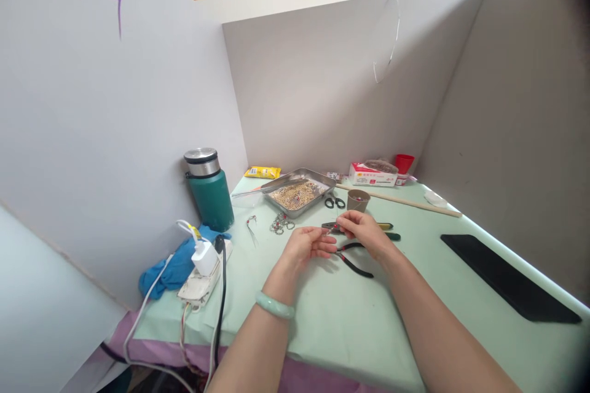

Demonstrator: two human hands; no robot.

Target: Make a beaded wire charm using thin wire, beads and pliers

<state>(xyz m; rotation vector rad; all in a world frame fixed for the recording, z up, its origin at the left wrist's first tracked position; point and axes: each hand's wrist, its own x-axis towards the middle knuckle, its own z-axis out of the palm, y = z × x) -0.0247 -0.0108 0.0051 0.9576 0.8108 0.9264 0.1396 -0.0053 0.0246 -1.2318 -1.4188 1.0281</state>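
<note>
The right hand is pinching a small red-beaded strand between its fingertips, while the left hand is supporting the lower end on partly curled fingers. The strand is lying above the green cloth, its long axis running from between seven and eight o'clock up to between one and two (the fingers are hiding both tips). Around the hands, the black-handled pliers are resting at four o'clock, the metal tray is sitting at eleven, and the brown cup is standing at one. Tangled chains are lying toward ten. The right hand is partly blocking the tools behind it.
</note>
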